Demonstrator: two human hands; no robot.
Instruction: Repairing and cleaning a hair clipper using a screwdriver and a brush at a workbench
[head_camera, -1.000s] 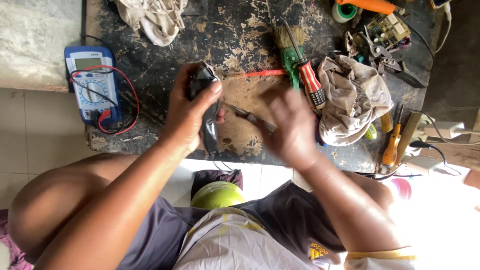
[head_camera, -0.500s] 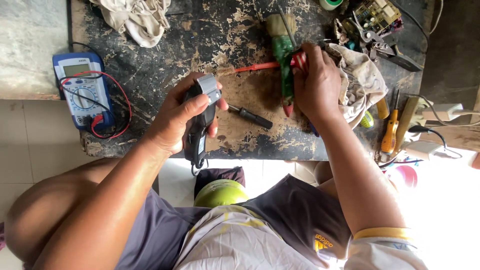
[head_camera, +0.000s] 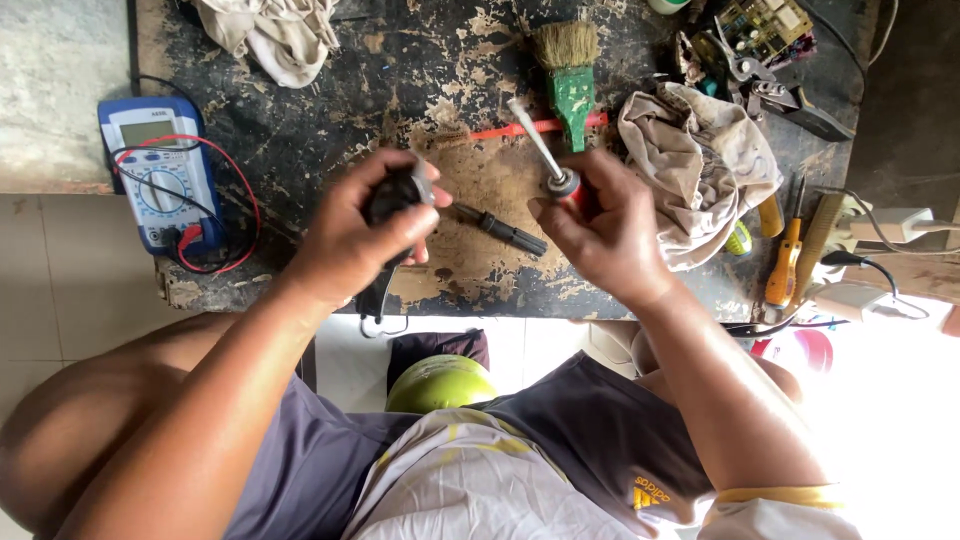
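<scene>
Screwdriver (head_camera: 545, 150) now in right hand (head_camera: 600, 225)

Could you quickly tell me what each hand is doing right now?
Left hand: closed around a small black device.
Right hand: closed on a red-handled screwdriver.

Both hands (head_camera: 370, 235) (head_camera: 600, 225) raised, grips closed.

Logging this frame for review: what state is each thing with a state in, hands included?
Left hand: closed around a small black device, held above the bench.
Right hand: gripping a red-handled screwdriver, shaft pointing up and away.
Multimeter: lying flat, leads plugged in.
Paintbrush: lying flat, untouched.
Orange screwdriver: lying unused.
</scene>
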